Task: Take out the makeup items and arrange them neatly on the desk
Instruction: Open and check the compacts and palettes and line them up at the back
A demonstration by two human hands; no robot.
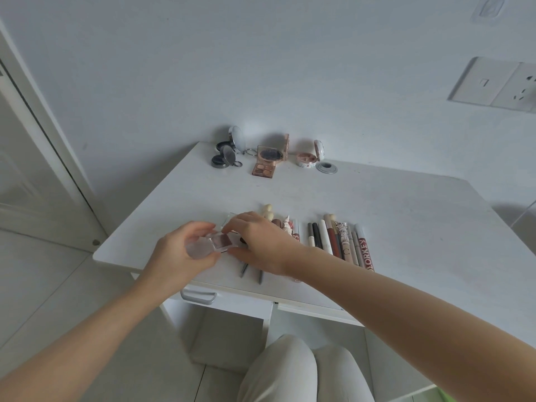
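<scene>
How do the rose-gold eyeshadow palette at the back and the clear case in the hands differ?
The rose-gold eyeshadow palette rests on the desk near the wall; the clear case is held between the left hand and right hand. The palette is opaque rose-gold with several tan and brown pans; the case is transparent with one dark reddish block visible. The palette's lid stands up, open. Both are small flat makeup cases.

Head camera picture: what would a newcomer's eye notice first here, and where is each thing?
First, the two hands at the near edge of the white desk: the left hand and right hand together hold a small clear plastic palette case. To their right lies a tidy row of slim makeup pens and tubes. At the far edge stand several opened round and square compacts.
</scene>
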